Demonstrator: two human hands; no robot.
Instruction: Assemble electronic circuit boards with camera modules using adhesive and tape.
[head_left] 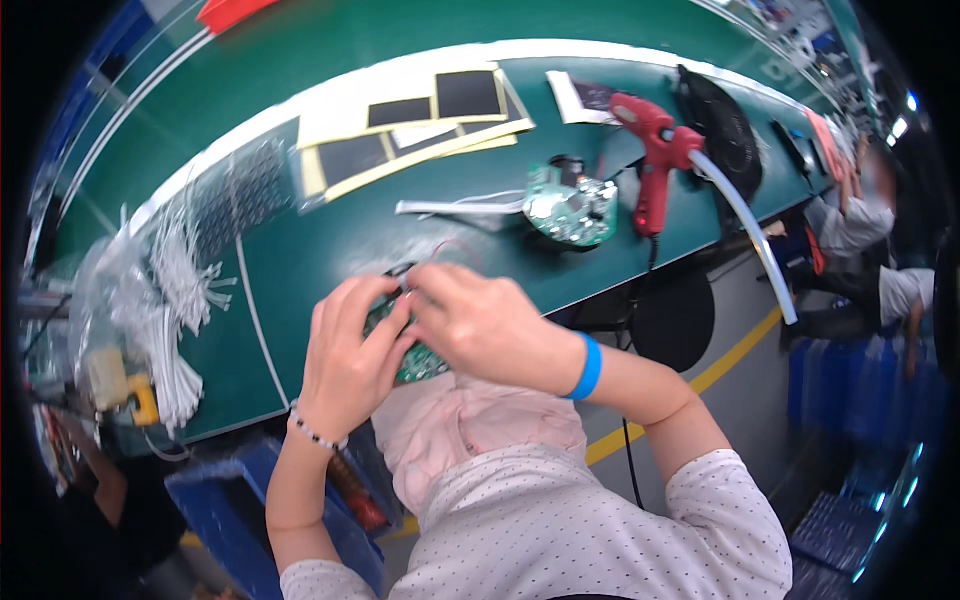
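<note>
A round green circuit board (420,362) is held near the front edge of the green bench (330,240), mostly covered by both hands. My left hand (345,355) grips its left side, with a bead bracelet on the wrist. My right hand (480,320), with a blue wristband, presses on the board's top edge, where a thin red wire (450,246) leads away. A second round circuit board (570,207) lies farther back on the bench, with white cable ties (455,206) beside it.
A red glue gun (655,160) with a translucent hose (745,220) stands right of the second board. Yellow sheets with black pads (420,125) lie at the back. Bundles of white ties (175,310) sit left. A blue crate (225,500) is below; another person sits far right (860,215).
</note>
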